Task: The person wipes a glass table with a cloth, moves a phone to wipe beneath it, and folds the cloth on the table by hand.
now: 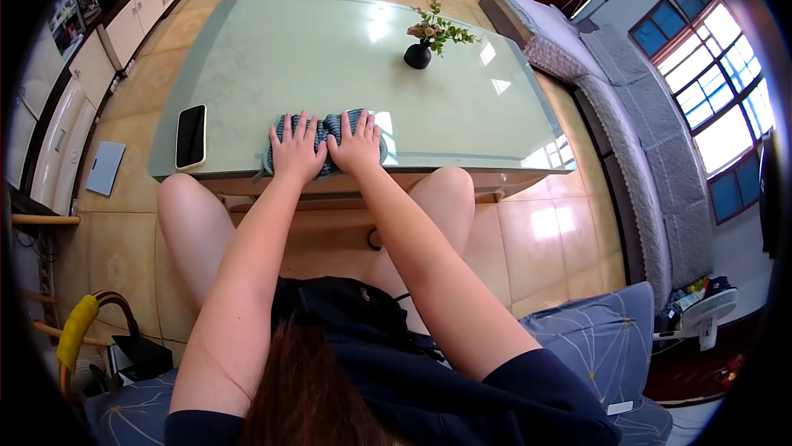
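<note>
A blue-green striped cloth (330, 129) lies bunched at the near edge of a glass-topped table (272, 50), with part of it hanging over that edge. My left hand (298, 151) rests flat on the cloth's left half, fingers spread and pointing away from me. Beside it, my right hand (355, 147) presses on the right half, also with fingers stretched out. The two thumbs nearly meet, and the fabric puckers between them. Whatever lies beneath the cloth is hidden.
A phone (190, 136) lies on the table, left of the cloth. Toward the far right stands a black vase (417, 55) with a small plant. A grey-covered sofa (623, 149) runs along the right, white cabinets (91, 75) along the left. My knees touch the table's near side.
</note>
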### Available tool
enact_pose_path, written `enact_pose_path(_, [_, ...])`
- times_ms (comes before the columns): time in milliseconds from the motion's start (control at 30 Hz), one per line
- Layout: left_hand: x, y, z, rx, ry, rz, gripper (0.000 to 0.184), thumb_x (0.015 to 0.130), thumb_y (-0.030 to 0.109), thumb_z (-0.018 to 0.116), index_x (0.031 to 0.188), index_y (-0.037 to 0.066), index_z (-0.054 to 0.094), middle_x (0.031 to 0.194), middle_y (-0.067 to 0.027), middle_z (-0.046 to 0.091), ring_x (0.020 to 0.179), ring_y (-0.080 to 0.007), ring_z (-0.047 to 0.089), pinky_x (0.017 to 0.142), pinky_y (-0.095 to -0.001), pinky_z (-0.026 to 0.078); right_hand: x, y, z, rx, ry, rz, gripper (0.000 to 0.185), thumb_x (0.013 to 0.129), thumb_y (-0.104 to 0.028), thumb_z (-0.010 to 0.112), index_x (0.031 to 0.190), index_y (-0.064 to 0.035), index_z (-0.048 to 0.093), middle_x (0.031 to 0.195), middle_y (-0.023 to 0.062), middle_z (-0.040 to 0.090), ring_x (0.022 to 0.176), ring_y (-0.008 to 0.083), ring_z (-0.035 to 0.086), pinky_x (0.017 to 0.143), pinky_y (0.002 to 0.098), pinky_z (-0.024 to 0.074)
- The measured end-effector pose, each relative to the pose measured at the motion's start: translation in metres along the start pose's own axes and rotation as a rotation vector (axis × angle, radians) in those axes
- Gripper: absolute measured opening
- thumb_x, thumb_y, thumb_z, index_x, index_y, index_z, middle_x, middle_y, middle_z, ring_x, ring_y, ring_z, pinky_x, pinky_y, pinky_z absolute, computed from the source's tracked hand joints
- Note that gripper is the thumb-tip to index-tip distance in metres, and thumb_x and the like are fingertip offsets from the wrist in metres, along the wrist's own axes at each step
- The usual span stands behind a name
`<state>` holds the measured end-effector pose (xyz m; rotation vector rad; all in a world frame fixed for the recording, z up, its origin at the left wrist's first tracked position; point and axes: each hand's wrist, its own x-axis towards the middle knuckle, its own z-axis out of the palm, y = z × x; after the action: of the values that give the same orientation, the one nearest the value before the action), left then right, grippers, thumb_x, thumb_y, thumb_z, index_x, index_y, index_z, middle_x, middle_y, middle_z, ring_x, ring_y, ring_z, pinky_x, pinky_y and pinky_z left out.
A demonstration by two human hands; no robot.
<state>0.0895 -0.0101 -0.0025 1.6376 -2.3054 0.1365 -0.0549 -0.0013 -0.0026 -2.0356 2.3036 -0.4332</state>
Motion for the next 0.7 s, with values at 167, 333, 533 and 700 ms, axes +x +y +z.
enact_pose_path(167, [0.002,0.0,0.003,0.029,-0.017,0.013,0.06,0.092,0.047,0.043,0.145,0.019,0.037,0.154,-0.0072,0.029,0.14,-0.0351,0.027,0.109,-0.0627,0.018,0.0,0.001,0.0,0.013,0.003,0.002,0.072,0.09,-0.052,0.042,0.149,-0.0118,0.029,0.153,0.031,0.014,0.144,0.0436,0.01,0.116,0.0514,0.0068])
enact_pose_path(333, [0.01,-0.002,0.002,0.019,-0.035,0.013,0.06,0.092,0.047,0.042,0.145,0.021,0.036,0.154,-0.0068,0.029,0.141,-0.0352,0.026,0.109,-0.0635,0.018,0.005,-0.001,-0.002,0.025,0.002,0.01,0.072,0.089,-0.051,0.043,0.148,-0.0111,0.03,0.153,0.0312,0.013,0.144,0.0437,0.009,0.116,0.0517,0.006])
enact_pose_path(533, [0.02,-0.003,0.003,-0.003,-0.043,0.012,0.06,0.092,0.046,0.043,0.146,0.021,0.036,0.154,-0.0062,0.028,0.141,-0.0352,0.025,0.109,-0.063,0.019,0.015,-0.001,0.003,0.018,0.031,0.015,0.072,0.089,-0.05,0.044,0.148,-0.0109,0.031,0.152,0.0317,0.015,0.143,0.0443,0.01,0.116,0.0522,0.0064])
enact_pose_path(700, [0.029,-0.003,0.005,-0.011,-0.046,0.017,0.058,0.093,0.044,0.042,0.146,0.021,0.035,0.154,-0.006,0.028,0.141,-0.0349,0.024,0.11,-0.0624,0.017,0.023,0.0,0.005,0.028,0.056,0.016,0.071,0.089,-0.049,0.044,0.147,-0.0112,0.032,0.152,0.0321,0.016,0.143,0.0446,0.011,0.115,0.0522,0.0073])
